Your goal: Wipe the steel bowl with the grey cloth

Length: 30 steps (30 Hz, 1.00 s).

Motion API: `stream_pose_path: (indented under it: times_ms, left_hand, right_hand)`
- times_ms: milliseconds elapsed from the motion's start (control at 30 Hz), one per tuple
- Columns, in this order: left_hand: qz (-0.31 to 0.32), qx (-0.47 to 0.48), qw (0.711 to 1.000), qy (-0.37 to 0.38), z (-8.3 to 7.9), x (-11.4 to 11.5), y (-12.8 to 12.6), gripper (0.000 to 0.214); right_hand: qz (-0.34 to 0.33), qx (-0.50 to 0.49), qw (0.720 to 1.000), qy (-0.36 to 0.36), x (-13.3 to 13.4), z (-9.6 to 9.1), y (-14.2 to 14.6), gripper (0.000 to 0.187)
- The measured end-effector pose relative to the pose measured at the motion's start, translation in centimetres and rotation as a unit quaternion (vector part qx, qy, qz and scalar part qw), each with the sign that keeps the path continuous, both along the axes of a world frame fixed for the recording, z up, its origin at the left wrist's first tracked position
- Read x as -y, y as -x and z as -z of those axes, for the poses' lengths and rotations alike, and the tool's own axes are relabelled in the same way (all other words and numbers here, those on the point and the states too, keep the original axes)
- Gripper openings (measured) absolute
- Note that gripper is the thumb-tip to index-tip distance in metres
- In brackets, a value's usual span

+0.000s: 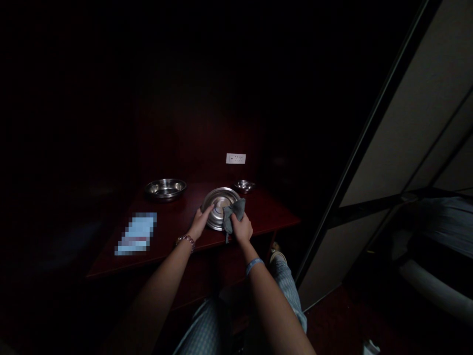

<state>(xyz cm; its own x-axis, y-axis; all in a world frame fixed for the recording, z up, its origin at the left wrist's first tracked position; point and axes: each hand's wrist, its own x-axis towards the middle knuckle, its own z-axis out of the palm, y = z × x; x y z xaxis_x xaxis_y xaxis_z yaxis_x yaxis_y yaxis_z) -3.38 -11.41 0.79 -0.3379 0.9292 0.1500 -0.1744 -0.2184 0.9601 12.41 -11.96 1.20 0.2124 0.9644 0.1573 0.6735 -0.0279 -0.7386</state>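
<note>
A round, shiny metal plate (pixel 216 198) is held tilted up above the front part of the dark red table, its inside facing me. My left hand (pixel 200 223) grips its left rim, the thumb lying over the inner face. In my right hand (pixel 242 228) is a bunched grey cloth (pixel 236 209), pressed against the plate's right side. The right fingers are partly hidden behind the cloth and rim. Further back, a larger metal bowl (pixel 166 189) stands on the left and a small metal bowl (pixel 244 186) on the right.
The red table (pixel 173 234) ends close before my knees. A blurred light-blue item (pixel 136 234) lies at its left. A white power socket (pixel 235 158) is on the back wall. To the right stands a pale sliding panel (pixel 399 128) with a dark frame. The room is dim.
</note>
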Motion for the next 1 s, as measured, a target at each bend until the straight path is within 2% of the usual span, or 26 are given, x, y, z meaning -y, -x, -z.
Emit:
stream_pose_path:
  times_ms: [133, 267, 500, 700, 833, 1000]
  left_hand:
    - [-0.011, -0.002, 0.999, -0.032, -0.6, 0.4, 0.0, 0.036]
    - [0.023, -0.023, 0.999, -0.042, -0.8, 0.7, -0.3, 0.038]
    - [0.048, -0.035, 0.997, -0.045, 0.0, 0.2, -0.6, 0.049]
    - [0.096, -0.088, 0.991, -0.024, 0.7, -0.3, -0.6, 0.048]
    - [0.06, -0.119, 0.991, 0.002, 0.7, -0.4, -0.5, 0.034]
    - [0.024, -0.11, 0.993, 0.036, 0.2, -0.3, -0.6, 0.022]
  right_hand:
    - [0.009, 0.007, 1.0, 0.002, -0.5, 0.2, -0.2, 0.04]
    - [0.019, 0.0, 1.0, 0.005, -0.8, 0.3, -0.2, 0.041]
    - [0.023, -0.03, 0.999, 0.003, -1.0, 0.5, -0.1, 0.042]
    - [0.038, -0.042, 0.998, 0.0, -1.2, 0.6, -0.1, 0.045]
    - [0.038, -0.037, 0.999, -0.006, -1.1, 0.7, -0.1, 0.046]
    - [0.025, -0.013, 1.0, 0.005, -0.8, 0.6, 0.0, 0.048]
